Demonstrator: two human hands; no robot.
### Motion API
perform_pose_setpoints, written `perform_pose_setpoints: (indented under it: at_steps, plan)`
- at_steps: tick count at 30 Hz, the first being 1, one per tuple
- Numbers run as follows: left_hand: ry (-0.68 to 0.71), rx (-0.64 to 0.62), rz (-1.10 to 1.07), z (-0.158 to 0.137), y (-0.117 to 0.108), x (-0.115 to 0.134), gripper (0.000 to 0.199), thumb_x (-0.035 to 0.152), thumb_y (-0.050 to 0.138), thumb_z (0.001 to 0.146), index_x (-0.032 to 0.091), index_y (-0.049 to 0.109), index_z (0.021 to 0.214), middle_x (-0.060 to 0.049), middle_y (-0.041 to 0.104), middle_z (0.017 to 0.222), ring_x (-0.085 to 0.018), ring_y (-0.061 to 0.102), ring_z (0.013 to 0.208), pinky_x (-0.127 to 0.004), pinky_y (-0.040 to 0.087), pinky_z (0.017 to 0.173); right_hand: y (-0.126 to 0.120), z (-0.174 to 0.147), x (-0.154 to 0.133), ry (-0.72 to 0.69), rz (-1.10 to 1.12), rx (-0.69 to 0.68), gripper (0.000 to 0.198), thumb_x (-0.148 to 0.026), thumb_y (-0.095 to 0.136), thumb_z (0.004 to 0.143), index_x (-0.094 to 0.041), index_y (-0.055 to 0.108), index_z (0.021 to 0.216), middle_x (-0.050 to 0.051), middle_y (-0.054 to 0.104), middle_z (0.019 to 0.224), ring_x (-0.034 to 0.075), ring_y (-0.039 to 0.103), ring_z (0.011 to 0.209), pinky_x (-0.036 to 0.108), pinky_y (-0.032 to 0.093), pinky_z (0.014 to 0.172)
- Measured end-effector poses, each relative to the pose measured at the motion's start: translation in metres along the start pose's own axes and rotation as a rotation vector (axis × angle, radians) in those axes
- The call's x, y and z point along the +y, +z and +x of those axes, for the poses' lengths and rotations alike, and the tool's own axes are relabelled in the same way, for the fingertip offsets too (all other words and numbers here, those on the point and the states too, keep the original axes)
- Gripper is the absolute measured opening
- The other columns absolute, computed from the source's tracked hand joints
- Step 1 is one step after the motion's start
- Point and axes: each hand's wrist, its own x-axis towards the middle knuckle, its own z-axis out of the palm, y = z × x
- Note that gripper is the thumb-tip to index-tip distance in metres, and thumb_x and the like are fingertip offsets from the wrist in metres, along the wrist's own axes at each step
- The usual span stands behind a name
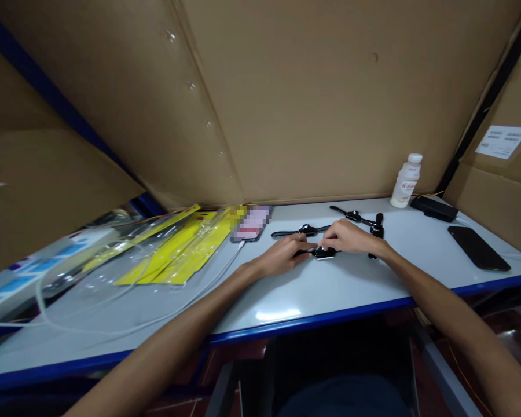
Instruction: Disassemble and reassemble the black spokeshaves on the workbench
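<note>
From the head camera, both hands meet near the middle of the pale grey, smooth-topped table with a blue edge (286, 301), working on a small black watch-like device with a pale face (323, 253) that lies flat on the surface between them. The left hand (282, 255) has its fingers drawn narrow, pinching the device's thin strap end at the left; the right hand (349, 236) curls over the right side with fingers close together, though whether they grip or merely press is hidden. To do this well, it seems wise to keep the body pinned flat on the table and feed the flexible strap straight, not twisted, with small fingertip moves. Just beyond the hands lie more slim black straps and watch pieces (351, 217), matte and rubbery-looking. To the far left a phone with a white cable (252, 223) rests against glossy yellow cards in clear plastic sleeves (178, 249), which look slippery. At far right stand a small white plastic bottle (406, 180), a black boxy charger (434, 208) and a dark, glassy flat phone (479, 248). Brown corrugated cardboard walls (286, 104) enclose the bench.
</note>
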Motion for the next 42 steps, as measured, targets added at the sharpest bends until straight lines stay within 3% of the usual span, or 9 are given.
perform_pose_setpoints:
  at_steps: [3,6,11,18,25,29,42]
  plan:
    - [-0.006,0.014,0.017,-0.001,-0.001,0.001,0.033,0.026,0.053,0.102,0.021,0.071,0.129,-0.009,0.064,0.106,-0.023,0.065,0.094,-0.034,0.049,0.086,-0.005,-0.001,0.001,0.043,-0.052,0.054,0.035,-0.029,0.055,0.098,-0.019,0.075,0.071,0.002,0.060,0.060,0.013,0.045,0.057,0.031,0.026,0.059]
    - [-0.006,0.025,0.034,-0.001,-0.002,0.004,0.030,0.026,0.054,0.102,0.021,0.073,0.125,-0.009,0.067,0.108,-0.023,0.066,0.096,-0.034,0.050,0.087,-0.007,-0.003,0.005,0.093,-0.130,0.090,0.027,-0.018,0.056,0.091,-0.017,0.075,0.072,0.005,0.062,0.063,0.015,0.044,0.058,0.033,0.023,0.059]
    - [-0.002,0.028,0.046,-0.002,-0.004,0.006,0.029,0.025,0.054,0.102,0.021,0.073,0.123,-0.009,0.069,0.111,-0.024,0.067,0.098,-0.035,0.052,0.088,-0.006,-0.008,0.008,0.063,-0.172,0.026,0.023,-0.009,0.056,0.079,-0.019,0.076,0.071,0.007,0.067,0.069,0.016,0.048,0.059,0.033,0.024,0.059]
    - [-0.004,0.032,0.056,-0.002,-0.005,0.006,0.028,0.025,0.054,0.102,0.021,0.073,0.122,-0.009,0.069,0.112,-0.024,0.068,0.099,-0.036,0.053,0.088,-0.008,-0.008,0.003,0.027,-0.175,-0.051,0.024,-0.012,0.055,0.079,-0.019,0.077,0.072,0.006,0.068,0.068,0.016,0.053,0.061,0.030,0.030,0.060]
    - [-0.011,0.034,0.063,-0.002,-0.004,0.006,0.034,0.026,0.053,0.102,0.023,0.067,0.133,-0.010,0.068,0.114,-0.026,0.067,0.101,-0.037,0.053,0.088,-0.007,-0.008,0.007,0.045,-0.174,-0.065,0.047,-0.012,0.054,0.082,-0.019,0.078,0.122,0.010,0.074,0.083,0.023,0.064,0.082,0.031,0.037,0.071]
    - [0.003,0.008,0.062,-0.001,-0.002,0.006,0.040,0.024,0.052,0.102,0.022,0.062,0.140,-0.010,0.066,0.109,-0.026,0.066,0.100,-0.036,0.052,0.087,-0.005,-0.007,0.009,0.041,-0.152,-0.100,0.050,-0.009,0.054,0.079,-0.024,0.080,0.119,0.008,0.074,0.082,0.021,0.064,0.079,0.030,0.039,0.071]
    - [0.002,0.021,0.034,0.000,-0.001,0.004,0.034,0.025,0.052,0.102,0.022,0.068,0.132,-0.010,0.068,0.114,-0.025,0.068,0.101,-0.036,0.052,0.088,-0.006,-0.005,0.010,0.029,-0.113,-0.128,0.045,-0.007,0.052,0.077,-0.021,0.083,0.107,0.006,0.072,0.075,0.017,0.059,0.070,0.029,0.037,0.067]
